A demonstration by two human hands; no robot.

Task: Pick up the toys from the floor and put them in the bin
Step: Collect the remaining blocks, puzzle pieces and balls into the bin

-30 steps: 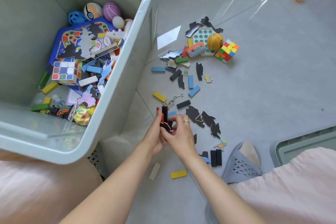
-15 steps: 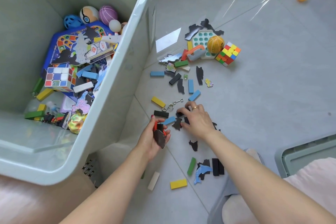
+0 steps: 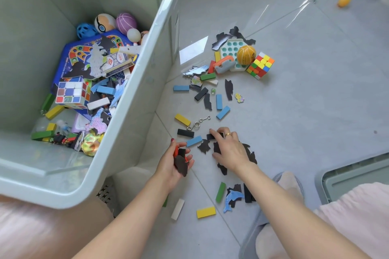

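Grey tiled floor (image 3: 305,111), glossy, toys scattered just beside a large pale green bin (image 3: 134,115) that stands at the person's left. Bin contents, as far as visible: a blue board-game box (image 3: 84,54) leaning near the far wall, a card pack (image 3: 116,64) on top of it, a white-faced puzzle cube (image 3: 71,94), several balls in the far corner including a purple ball (image 3: 125,23) and a blue perforated ball (image 3: 84,30), plus loose blue, yellow, green and white blocks and flat cut-out shapes heaped toward the right wall. Left hand (image 3: 173,164) hovers just above the floor near the bin's corner, fingers curled round a small stack: dark flat pieces (image 3: 181,165) with something red-orange among them. Right hand (image 3: 229,149) is down on the floor, palm covering a cluster of black cut-outs (image 3: 251,156), fingertips at a black block (image 3: 210,136); whether it grasps anything I cannot tell. Still on the floor: a yellow block (image 3: 182,119), a metal wire puzzle (image 3: 197,123), a blue block (image 3: 194,141), a colourful cube (image 3: 260,65), an orange ball (image 3: 246,54) resting on a white hexagonal tray (image 3: 229,50), a blue dolphin cut-out (image 3: 231,198), a second yellow block (image 3: 205,212). Far off, well apart, a small orange object (image 3: 344,0). A second container's rim (image 3: 355,172) shows at the right edge; its inside is out of sight.
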